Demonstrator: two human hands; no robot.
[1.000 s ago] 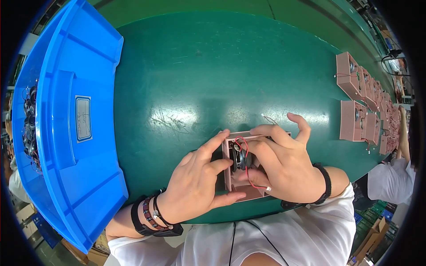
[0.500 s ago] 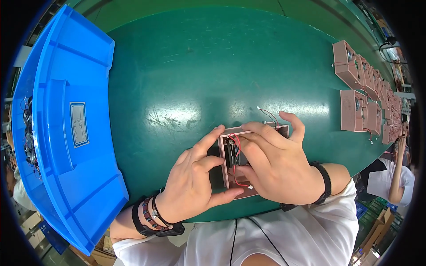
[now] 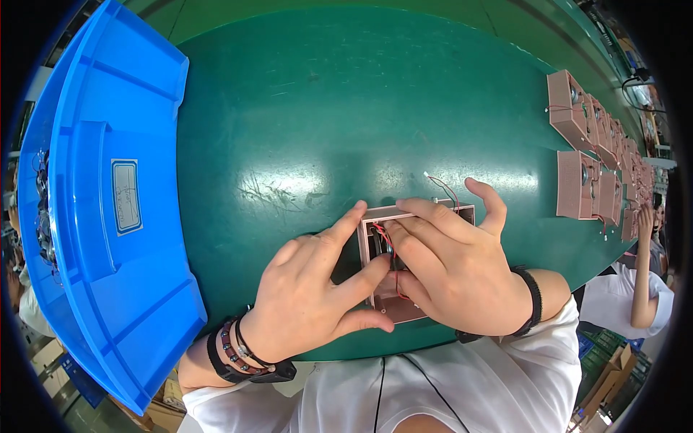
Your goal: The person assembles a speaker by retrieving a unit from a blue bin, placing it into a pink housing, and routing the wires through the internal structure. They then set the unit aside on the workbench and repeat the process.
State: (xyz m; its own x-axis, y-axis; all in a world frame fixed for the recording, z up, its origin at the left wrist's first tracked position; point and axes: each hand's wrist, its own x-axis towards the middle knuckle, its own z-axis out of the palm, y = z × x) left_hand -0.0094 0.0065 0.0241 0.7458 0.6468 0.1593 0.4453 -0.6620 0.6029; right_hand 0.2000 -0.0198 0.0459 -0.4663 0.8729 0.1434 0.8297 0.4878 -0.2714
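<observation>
At the near edge of the green work table (image 3: pixel 404 108), both hands press into a shallow pinkish-brown plastic housing (image 3: pixel 395 307): the left hand (image 3: pixel 307 299) and right hand (image 3: pixel 455 270) pinch a small part with thin red wires (image 3: pixel 380 232). The housing seems light and stiff, the wires fragile; its rim looks the safest hold. The blue plastic bin (image 3: pixel 94 216) holds dark parts.

Table: a dark green work surface (image 3: pixel 346 108), glare reflected at its middle.
Left: a blue plastic bin (image 3: pixel 108 216) is set.
</observation>
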